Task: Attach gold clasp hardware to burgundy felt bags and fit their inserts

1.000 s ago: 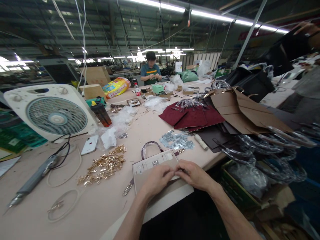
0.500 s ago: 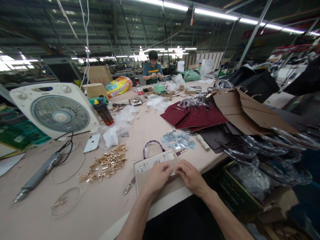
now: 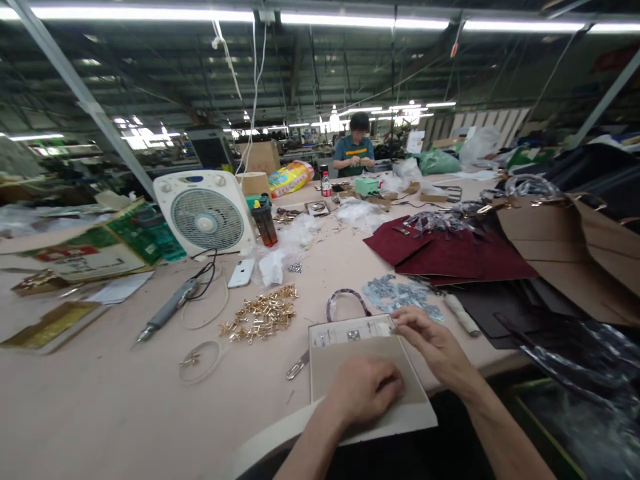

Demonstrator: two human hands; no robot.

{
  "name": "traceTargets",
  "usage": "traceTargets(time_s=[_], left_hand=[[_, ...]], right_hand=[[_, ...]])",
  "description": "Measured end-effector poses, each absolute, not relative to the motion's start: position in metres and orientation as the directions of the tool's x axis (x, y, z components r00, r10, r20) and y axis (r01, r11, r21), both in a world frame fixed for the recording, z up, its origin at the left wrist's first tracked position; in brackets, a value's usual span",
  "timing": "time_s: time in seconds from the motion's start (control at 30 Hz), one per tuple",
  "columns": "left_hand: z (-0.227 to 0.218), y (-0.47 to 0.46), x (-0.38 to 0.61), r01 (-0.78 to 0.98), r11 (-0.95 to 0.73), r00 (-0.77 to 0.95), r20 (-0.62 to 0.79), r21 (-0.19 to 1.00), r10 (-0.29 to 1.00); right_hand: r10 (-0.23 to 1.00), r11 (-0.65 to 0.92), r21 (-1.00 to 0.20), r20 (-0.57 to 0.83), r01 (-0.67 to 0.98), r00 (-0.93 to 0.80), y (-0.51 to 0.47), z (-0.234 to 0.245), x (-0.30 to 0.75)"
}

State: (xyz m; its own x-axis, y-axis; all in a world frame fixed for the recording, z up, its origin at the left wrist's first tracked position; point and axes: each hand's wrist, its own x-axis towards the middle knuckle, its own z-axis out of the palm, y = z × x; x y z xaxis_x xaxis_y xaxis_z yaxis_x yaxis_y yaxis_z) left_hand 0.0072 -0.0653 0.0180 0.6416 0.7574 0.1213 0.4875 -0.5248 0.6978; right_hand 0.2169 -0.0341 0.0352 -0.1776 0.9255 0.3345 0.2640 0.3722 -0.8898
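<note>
A beige bag panel (image 3: 350, 353) with small metal fittings along its top strip lies at the table's near edge. My left hand (image 3: 367, 390) rests on its lower part with the fingers curled under. My right hand (image 3: 433, 343) sits at the panel's upper right corner, fingers pinched at the strip; what they hold is too small to name. A curved wrapped handle (image 3: 345, 297) sticks out behind the panel. A metal clasp (image 3: 299, 365) lies at its left side.
A pile of gold fittings (image 3: 260, 317), silver plates (image 3: 395, 293), an electric screwdriver (image 3: 167, 310), a phone (image 3: 242, 272) and a white fan (image 3: 207, 213) lie left and ahead. Maroon panels (image 3: 450, 250), brown and dark panels cover the right. Another person (image 3: 354, 150) works at the far end.
The view has swung left and pulled back. My left hand slid down to the panel's lower part, and my right hand moved up to its top right corner.
</note>
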Motion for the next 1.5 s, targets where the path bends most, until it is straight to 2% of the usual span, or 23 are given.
traceTargets(time_s=[0.17,0.37,0.9,1.03,1.13,1.27,1.4,1.5], left_hand=[[0.012,-0.068,0.007,0.516,-0.603,0.651,0.179,0.608,0.738],[0.002,-0.07,0.007,0.528,-0.661,0.674,0.211,0.534,0.708],[0.002,-0.07,0.006,0.527,-0.685,0.678,0.237,0.503,0.696],[0.0,-0.07,0.006,0.49,-0.694,0.684,0.26,0.528,0.681],[0.001,-0.071,0.006,0.47,-0.682,0.672,0.274,0.56,0.688],[0.005,-0.069,0.005,0.382,-0.601,0.623,0.285,0.702,0.729],[0.01,-0.063,0.003,0.204,-0.459,0.504,0.31,0.865,0.806],[0.012,-0.058,0.0,0.162,-0.33,0.419,0.238,0.93,0.876]], right_hand=[[0.898,0.375,-0.877,0.264,0.3,-0.351,-0.004,0.038,0.166],[0.912,0.323,-0.867,0.179,0.379,-0.369,0.007,0.024,0.143],[0.886,0.438,-0.766,0.28,0.47,-0.369,0.013,0.001,0.138],[0.854,0.494,-0.73,0.306,0.473,-0.421,0.011,0.004,0.143],[0.864,0.474,-0.73,0.279,0.492,-0.419,0.013,0.006,0.148],[0.874,0.456,-0.738,0.265,0.498,-0.408,0.019,0.003,0.146],[0.902,0.429,-0.776,0.338,0.462,-0.269,0.022,-0.007,0.136],[0.917,0.397,-0.817,0.371,0.418,-0.146,0.021,-0.012,0.129]])
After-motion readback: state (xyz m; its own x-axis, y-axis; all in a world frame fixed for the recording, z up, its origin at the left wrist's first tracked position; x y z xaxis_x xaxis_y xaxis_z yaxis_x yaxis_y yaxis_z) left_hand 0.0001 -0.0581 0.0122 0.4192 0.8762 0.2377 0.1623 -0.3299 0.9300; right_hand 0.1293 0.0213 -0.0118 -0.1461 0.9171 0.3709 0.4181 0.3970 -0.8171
